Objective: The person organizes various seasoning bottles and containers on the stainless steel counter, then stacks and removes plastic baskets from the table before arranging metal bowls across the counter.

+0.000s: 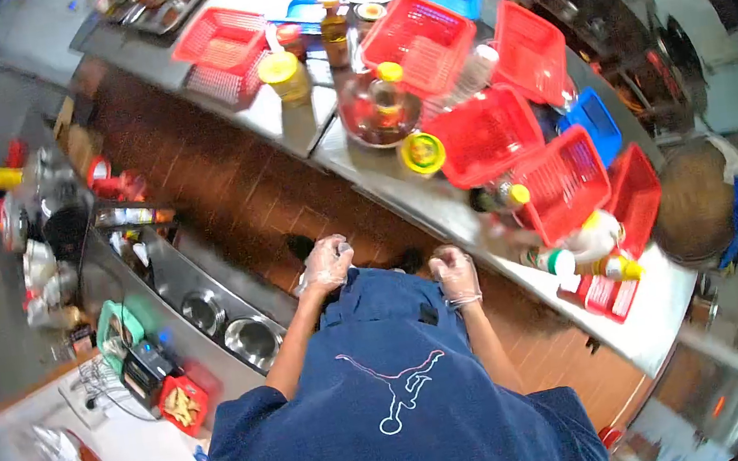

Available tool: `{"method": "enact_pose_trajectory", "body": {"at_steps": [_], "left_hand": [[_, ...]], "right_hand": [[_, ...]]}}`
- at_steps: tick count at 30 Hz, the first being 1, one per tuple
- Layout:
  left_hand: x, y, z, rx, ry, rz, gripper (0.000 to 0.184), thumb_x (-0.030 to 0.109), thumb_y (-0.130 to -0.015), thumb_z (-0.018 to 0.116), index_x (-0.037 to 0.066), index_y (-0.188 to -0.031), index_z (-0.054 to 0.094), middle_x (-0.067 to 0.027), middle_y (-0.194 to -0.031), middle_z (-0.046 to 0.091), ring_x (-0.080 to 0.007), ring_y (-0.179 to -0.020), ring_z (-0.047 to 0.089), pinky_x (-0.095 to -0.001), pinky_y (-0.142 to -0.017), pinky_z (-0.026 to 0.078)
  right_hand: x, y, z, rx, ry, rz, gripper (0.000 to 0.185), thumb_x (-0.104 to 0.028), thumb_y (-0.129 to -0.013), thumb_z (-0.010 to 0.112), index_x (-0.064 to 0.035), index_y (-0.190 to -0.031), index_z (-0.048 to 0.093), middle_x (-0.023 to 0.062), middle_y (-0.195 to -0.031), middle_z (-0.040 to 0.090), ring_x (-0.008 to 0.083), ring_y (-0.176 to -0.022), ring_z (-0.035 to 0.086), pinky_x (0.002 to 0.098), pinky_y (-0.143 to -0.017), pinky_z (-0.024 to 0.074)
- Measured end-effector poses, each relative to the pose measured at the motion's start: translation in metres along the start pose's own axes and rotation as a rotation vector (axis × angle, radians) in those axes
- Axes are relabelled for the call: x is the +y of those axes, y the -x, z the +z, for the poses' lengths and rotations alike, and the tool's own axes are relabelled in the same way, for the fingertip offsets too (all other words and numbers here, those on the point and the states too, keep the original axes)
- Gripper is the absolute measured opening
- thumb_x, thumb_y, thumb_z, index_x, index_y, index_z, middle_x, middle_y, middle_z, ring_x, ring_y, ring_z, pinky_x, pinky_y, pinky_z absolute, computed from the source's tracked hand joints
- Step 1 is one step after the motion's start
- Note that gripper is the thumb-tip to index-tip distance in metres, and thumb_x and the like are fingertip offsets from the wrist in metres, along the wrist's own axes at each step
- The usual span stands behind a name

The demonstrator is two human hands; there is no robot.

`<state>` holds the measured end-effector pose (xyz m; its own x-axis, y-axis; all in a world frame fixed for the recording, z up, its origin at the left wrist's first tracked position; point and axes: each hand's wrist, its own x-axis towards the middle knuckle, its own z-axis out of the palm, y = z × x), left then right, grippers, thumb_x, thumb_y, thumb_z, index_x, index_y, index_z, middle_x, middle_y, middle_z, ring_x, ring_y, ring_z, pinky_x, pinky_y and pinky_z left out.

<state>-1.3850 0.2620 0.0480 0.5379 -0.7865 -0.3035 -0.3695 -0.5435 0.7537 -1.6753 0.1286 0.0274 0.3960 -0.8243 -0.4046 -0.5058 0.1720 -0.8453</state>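
Observation:
My left hand (328, 265), in a clear plastic glove, hangs in front of my waist with its fingers curled into a loose fist. My right hand (456, 275), gloved the same way, is beside my other hip, its fingers also curled in. Neither hand shows anything in its grip, and both are apart from the counters. Nearest beyond my right hand is the steel counter's edge, with a white bottle with a green cap (549, 261) and a red bottle (609, 295) lying on it. Motion smears much of the picture.
Several red plastic baskets (487, 134), a blue basket (593, 124), a yellow-lidded jar (283, 76) and an amber bottle (334, 30) crowd the counter ahead. Leftward are steel pots (253, 341), a red basket with yellowish pieces (183, 405) and a white worktop (138, 457). Brown tiles (223, 180) cover the floor.

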Motion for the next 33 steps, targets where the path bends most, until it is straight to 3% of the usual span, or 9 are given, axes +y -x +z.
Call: {"method": "enact_pose_trajectory", "body": {"at_steps": [4, 6, 11, 15, 22, 27, 28, 31, 33], "left_hand": [[-0.028, 0.005, -0.061, 0.027, 0.107, -0.08, 0.037, 0.032, -0.085, 0.065, 0.003, -0.107, 0.067, -0.0198, -0.1, 0.071, -0.0369, -0.095, 0.068, -0.0444, -0.086, 0.053], [-0.057, 0.001, -0.098, -0.186, 0.003, -0.126, 0.042, 0.035, -0.088, 0.067, 0.003, -0.115, 0.066, -0.0185, -0.109, 0.069, -0.0312, -0.102, 0.067, -0.0407, -0.088, 0.052], [-0.126, 0.006, -0.172, -0.03, 0.178, -0.223, 0.035, 0.035, -0.088, 0.069, 0.006, -0.106, 0.068, -0.0146, -0.095, 0.071, -0.0292, -0.089, 0.069, -0.04, -0.077, 0.053], [-0.161, 0.018, -0.226, 0.201, 0.342, -0.249, 0.022, 0.026, -0.091, 0.069, 0.005, -0.098, 0.068, -0.0102, -0.083, 0.069, -0.0229, -0.078, 0.066, -0.0379, -0.074, 0.052], [-0.231, -0.003, -0.262, 0.385, 0.457, -0.298, 0.03, 0.031, -0.091, 0.069, 0.004, -0.102, 0.072, -0.0154, -0.101, 0.074, -0.0273, -0.095, 0.071, -0.0383, -0.083, 0.054], [-0.258, -0.051, -0.302, 0.387, 0.544, -0.299, 0.027, 0.031, -0.091, 0.071, 0.005, -0.099, 0.07, -0.0108, -0.09, 0.073, -0.0201, -0.081, 0.067, -0.0351, -0.077, 0.052], [-0.266, -0.067, -0.315, 0.366, 0.731, -0.305, 0.025, 0.03, -0.092, 0.07, 0.006, -0.099, 0.07, -0.0098, -0.089, 0.072, -0.0189, -0.08, 0.066, -0.0346, -0.077, 0.052], [-0.296, -0.11, -0.353, 0.404, 0.531, -0.377, 0.023, 0.029, -0.092, 0.067, 0.006, -0.095, 0.069, -0.0095, -0.086, 0.071, -0.0199, -0.078, 0.065, -0.0353, -0.075, 0.051], [-0.33, -0.138, -0.377, 0.485, 0.563, -0.235, 0.024, 0.031, -0.092, 0.065, 0.007, -0.091, 0.067, -0.0096, -0.082, 0.069, -0.0216, -0.075, 0.064, -0.0368, -0.072, 0.05]], "right_hand": [[-0.122, -0.038, 0.059, -0.42, 0.115, -0.2, 0.048, -0.027, -0.085, 0.079, -0.0012, -0.122, 0.061, 0.0151, -0.109, 0.071, 0.0222, -0.1, 0.069, 0.0362, -0.09, 0.0537], [-0.145, -0.057, 0.111, -0.534, 0.017, -0.181, 0.055, -0.029, -0.086, 0.079, -0.0029, -0.129, 0.057, 0.0153, -0.116, 0.069, 0.0226, -0.103, 0.068, 0.0368, -0.093, 0.0531], [-0.222, -0.095, 0.236, -0.774, 0.2, -0.374, 0.06, -0.033, -0.088, 0.077, -0.0034, -0.135, 0.054, 0.0169, -0.119, 0.068, 0.0243, -0.11, 0.065, 0.0383, -0.097, 0.0517], [-0.27, -0.104, 0.323, -0.946, 0.249, -0.332, 0.064, -0.034, -0.087, 0.077, 0.0022, -0.135, 0.053, 0.0189, -0.123, 0.066, 0.0264, -0.115, 0.064, 0.0391, -0.102, 0.0492], [-0.303, -0.118, 0.421, -1.13, 0.398, -0.258, 0.054, -0.027, -0.091, 0.073, 0.0033, -0.133, 0.055, 0.0213, -0.124, 0.066, 0.0291, -0.118, 0.063, 0.0384, -0.101, 0.0498], [-0.345, -0.169, 0.483, -1.212, 0.429, -0.294, 0.052, -0.027, -0.091, 0.073, 0.0056, -0.129, 0.057, 0.0209, -0.12, 0.067, 0.0279, -0.112, 0.066, 0.0384, -0.097, 0.0523], [-0.352, -0.184, 0.501, -1.205, 0.394, -0.289, 0.051, -0.026, -0.092, 0.072, 0.0052, -0.129, 0.057, 0.0203, -0.12, 0.068, 0.0273, -0.112, 0.066, 0.038, -0.097, 0.0526], [-0.381, -0.236, 0.558, -1.197, 0.334, -0.303, 0.05, -0.026, -0.092, 0.072, 0.0045, -0.129, 0.057, 0.0189, -0.12, 0.068, 0.0264, -0.112, 0.066, 0.0377, -0.096, 0.0531], [-0.43, -0.257, 0.594, -1.191, 0.318, -0.4, 0.05, -0.024, -0.092, 0.072, 0.0048, -0.129, 0.057, 0.0177, -0.117, 0.069, 0.0257, -0.11, 0.067, 0.0379, -0.095, 0.0534]]}}
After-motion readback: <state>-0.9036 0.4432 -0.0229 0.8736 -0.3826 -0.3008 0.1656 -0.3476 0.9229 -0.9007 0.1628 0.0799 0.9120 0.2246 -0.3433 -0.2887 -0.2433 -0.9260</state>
